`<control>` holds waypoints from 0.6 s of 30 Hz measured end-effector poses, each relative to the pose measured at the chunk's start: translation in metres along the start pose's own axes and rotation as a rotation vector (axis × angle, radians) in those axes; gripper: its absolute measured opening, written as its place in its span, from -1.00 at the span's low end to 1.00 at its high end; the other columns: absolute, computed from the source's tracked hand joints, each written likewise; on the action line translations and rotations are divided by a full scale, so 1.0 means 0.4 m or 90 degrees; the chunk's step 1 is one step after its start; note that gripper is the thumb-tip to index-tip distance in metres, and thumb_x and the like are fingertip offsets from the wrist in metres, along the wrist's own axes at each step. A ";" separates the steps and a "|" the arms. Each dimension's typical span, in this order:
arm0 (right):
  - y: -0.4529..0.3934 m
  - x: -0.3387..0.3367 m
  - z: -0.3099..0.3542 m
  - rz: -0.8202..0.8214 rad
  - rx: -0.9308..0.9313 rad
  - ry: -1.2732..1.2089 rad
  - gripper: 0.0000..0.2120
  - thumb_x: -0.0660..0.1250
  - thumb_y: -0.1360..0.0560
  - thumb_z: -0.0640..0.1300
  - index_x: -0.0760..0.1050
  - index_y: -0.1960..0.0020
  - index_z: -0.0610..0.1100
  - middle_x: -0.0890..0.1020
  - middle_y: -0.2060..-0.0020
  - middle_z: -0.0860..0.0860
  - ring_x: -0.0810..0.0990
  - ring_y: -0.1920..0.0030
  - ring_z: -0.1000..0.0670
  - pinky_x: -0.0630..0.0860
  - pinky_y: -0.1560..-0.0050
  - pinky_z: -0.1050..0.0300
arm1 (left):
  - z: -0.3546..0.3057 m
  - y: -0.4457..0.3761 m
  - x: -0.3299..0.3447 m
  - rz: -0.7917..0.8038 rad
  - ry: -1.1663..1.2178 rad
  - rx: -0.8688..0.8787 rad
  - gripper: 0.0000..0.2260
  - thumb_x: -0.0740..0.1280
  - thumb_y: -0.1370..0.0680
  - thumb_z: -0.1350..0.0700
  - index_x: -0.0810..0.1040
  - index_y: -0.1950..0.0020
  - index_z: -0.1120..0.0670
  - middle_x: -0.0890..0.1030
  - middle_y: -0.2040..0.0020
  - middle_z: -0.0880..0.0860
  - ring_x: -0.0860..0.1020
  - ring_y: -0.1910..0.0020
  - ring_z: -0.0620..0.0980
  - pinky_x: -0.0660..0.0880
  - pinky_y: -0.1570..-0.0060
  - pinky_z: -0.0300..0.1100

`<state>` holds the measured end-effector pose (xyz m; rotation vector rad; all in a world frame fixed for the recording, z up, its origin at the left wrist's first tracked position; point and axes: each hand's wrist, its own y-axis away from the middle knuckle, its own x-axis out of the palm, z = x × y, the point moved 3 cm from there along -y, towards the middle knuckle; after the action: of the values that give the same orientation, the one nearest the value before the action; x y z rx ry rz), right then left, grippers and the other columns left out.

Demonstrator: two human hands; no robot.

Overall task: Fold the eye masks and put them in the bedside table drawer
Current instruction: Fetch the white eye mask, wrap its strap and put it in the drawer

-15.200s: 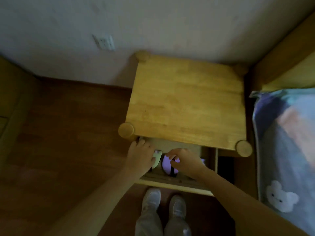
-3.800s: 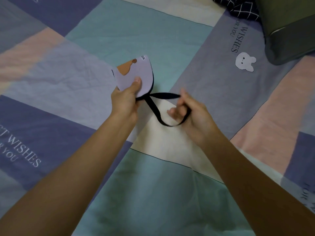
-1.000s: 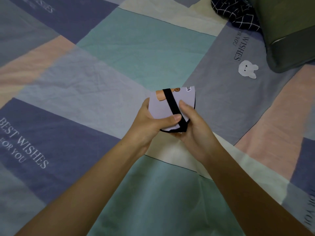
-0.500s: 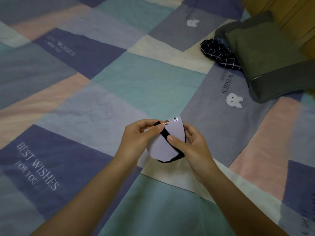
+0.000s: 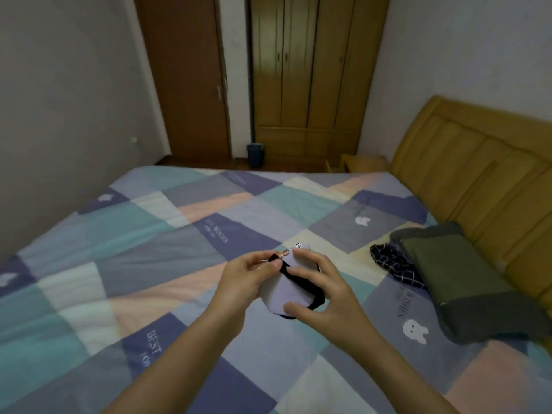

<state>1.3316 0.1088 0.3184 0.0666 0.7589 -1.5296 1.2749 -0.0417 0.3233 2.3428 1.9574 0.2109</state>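
Observation:
A folded lilac eye mask (image 5: pixel 286 291) with a black strap wrapped across it is held above the patchwork bedspread (image 5: pixel 167 243). My left hand (image 5: pixel 245 279) pinches its upper left edge and the strap. My right hand (image 5: pixel 321 291) cups the mask from the right, thumb under its lower edge and fingers over the top. A wooden bedside table (image 5: pixel 363 163) stands at the far side of the bed beside the headboard; its drawer cannot be made out from here.
A dark green pillow (image 5: pixel 466 282) and a black checked cloth (image 5: pixel 394 264) lie by the padded headboard (image 5: pixel 478 162) on the right. A brown door (image 5: pixel 185 76), a wardrobe (image 5: pixel 310 67) and a small blue bin (image 5: pixel 255 154) stand beyond the bed.
My head has lifted, so the view now takes in the room instead of only the bedspread. Both hands stay on the folded mask, raised slightly and shifted right.

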 end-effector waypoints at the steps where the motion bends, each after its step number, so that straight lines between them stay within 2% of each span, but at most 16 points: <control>1: -0.015 -0.014 0.054 0.006 -0.019 0.001 -0.52 0.49 -0.35 -0.13 0.51 -0.26 -0.03 0.35 -0.37 0.14 0.27 -0.41 0.19 0.38 -0.27 0.30 | -0.056 0.032 -0.012 -0.008 -0.009 0.020 -0.85 0.41 -0.49 0.20 0.63 -0.05 0.11 0.69 0.05 0.06 0.64 0.12 -0.07 0.57 0.27 -0.29; 4: -0.058 -0.037 0.223 0.029 -0.062 -0.011 -0.49 0.50 -0.36 -0.13 0.48 -0.28 0.05 0.30 -0.37 0.26 0.23 -0.38 0.31 0.38 -0.26 0.36 | -0.216 0.140 -0.065 -0.027 -0.041 0.069 -0.81 0.39 -0.51 0.21 0.61 -0.11 0.12 0.65 -0.06 0.10 0.61 -0.06 0.07 0.58 0.01 -0.07; 7: -0.098 -0.024 0.389 0.068 -0.113 -0.025 -0.52 0.48 -0.38 -0.17 0.48 -0.23 0.12 0.30 -0.33 0.29 0.26 -0.34 0.31 0.39 -0.21 0.42 | -0.352 0.253 -0.150 -0.045 -0.100 0.112 -0.81 0.39 -0.51 0.18 0.60 -0.11 0.03 0.65 -0.05 0.07 0.59 -0.08 0.07 0.55 -0.07 0.01; 9: -0.125 0.005 0.492 0.095 -0.147 -0.038 -0.53 0.48 -0.37 -0.19 0.50 -0.23 0.10 0.33 -0.32 0.26 0.30 -0.33 0.27 0.39 -0.17 0.45 | -0.424 0.323 -0.222 -0.075 -0.123 0.139 -0.80 0.40 -0.50 0.15 0.58 -0.11 0.00 0.66 -0.01 0.02 0.61 -0.04 0.00 0.57 -0.02 -0.04; 12: -0.162 0.081 0.657 0.137 -0.198 -0.068 -0.54 0.47 -0.36 -0.26 0.53 -0.21 0.02 0.37 -0.30 0.23 0.34 -0.29 0.29 0.37 -0.10 0.53 | -0.530 0.451 -0.364 -0.127 -0.162 0.181 -0.80 0.38 -0.52 0.14 0.56 -0.14 0.02 0.66 0.05 -0.06 0.61 0.11 -0.18 0.56 0.23 -0.30; 15: -0.185 0.191 0.823 0.177 -0.265 -0.108 -0.55 0.46 -0.33 -0.36 0.56 -0.16 -0.03 0.41 -0.25 0.21 0.39 -0.22 0.37 0.39 -0.09 0.49 | -0.609 0.585 -0.533 -0.200 -0.231 0.206 -0.79 0.37 -0.53 0.11 0.54 -0.16 -0.02 0.68 0.05 -0.05 0.60 0.08 -0.09 0.50 0.18 -0.22; 18: -0.198 0.336 0.973 0.215 -0.319 -0.134 -0.56 0.47 -0.32 -0.38 0.56 -0.12 -0.03 0.42 -0.23 0.21 0.39 -0.19 0.39 0.40 -0.12 0.46 | -0.670 0.737 -0.727 -0.290 -0.301 0.224 -0.74 0.36 -0.53 0.13 0.50 -0.22 0.02 0.65 -0.04 -0.02 0.59 0.11 -0.12 0.47 0.26 -0.34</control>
<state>1.3973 -0.2056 0.5879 -0.3208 0.8900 -0.9786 1.4689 -0.3877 0.6167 1.7850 2.3115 -0.6959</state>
